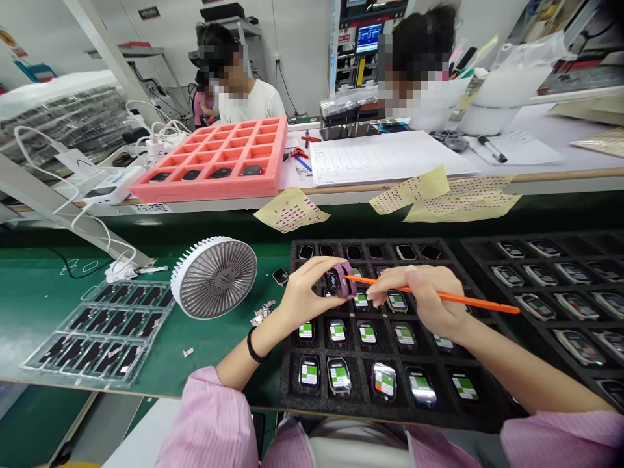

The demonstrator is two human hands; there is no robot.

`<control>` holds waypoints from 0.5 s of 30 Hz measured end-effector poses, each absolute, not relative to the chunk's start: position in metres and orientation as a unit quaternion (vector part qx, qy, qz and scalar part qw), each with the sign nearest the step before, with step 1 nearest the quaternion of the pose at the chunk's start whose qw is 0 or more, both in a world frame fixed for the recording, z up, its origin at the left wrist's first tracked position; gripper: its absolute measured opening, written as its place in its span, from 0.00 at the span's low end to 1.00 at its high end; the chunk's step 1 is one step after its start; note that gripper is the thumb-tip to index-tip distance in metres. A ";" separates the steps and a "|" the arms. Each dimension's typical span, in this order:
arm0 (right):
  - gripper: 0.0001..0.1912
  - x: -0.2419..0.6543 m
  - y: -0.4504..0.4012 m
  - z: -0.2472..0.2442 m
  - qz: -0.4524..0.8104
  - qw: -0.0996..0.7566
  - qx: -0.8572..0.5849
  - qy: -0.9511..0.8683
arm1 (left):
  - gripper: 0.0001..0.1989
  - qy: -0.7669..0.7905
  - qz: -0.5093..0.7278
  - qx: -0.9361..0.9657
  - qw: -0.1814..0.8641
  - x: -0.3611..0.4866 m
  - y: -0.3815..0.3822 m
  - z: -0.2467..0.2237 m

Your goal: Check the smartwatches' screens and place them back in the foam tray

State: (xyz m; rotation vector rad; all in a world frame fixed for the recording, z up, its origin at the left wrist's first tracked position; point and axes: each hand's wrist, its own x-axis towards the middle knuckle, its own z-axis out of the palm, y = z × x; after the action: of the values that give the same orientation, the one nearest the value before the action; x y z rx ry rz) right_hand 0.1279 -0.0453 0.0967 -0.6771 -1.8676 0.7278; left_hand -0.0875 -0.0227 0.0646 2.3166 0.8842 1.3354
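My left hand [305, 292] pinches a smartwatch [333, 282] with a dark face and purple parts at its side, raised above a black foam tray [319, 406]. My right hand [436, 299] grips a thin orange stick-like tool [487, 303], its left tip at the purple part of the watch. Whether the tip presses or only touches, I cannot tell. Below both hands, the tray's pockets hold several watches, many with lit green-and-white screens, such as one watch [309, 372] in the front row. My forearms hide part of the tray.
A second black tray [480, 260] of watches lies at the right. Left stand a small white fan [214, 276] and a clear plastic tray [73, 354] of dark parts. A pink foam tray [209, 188] and papers [385, 156] occupy the shelf. Other people sit beyond it.
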 end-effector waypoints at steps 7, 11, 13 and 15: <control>0.25 0.122 -0.046 0.099 0.306 0.495 -0.287 -0.761 | 0.24 0.312 0.462 0.815 0.155 -0.088 -0.022 0.061; 0.25 0.127 -0.044 0.096 0.290 0.488 -0.284 -0.773 | 0.23 0.327 0.454 0.814 0.159 -0.089 -0.021 0.062; 0.24 0.129 -0.040 0.093 0.277 0.505 -0.311 -0.756 | 0.22 0.341 0.443 0.815 0.152 -0.090 -0.019 0.063; 0.20 0.126 -0.034 0.087 0.296 0.513 -0.369 -0.716 | 0.22 0.362 0.430 0.818 0.123 -0.090 -0.017 0.063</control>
State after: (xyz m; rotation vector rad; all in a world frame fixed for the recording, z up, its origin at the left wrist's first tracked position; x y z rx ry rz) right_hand 0.1258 -0.0343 0.0871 -0.8881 -1.7223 0.7106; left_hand -0.0897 -0.0171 0.0630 2.3856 1.0569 1.2529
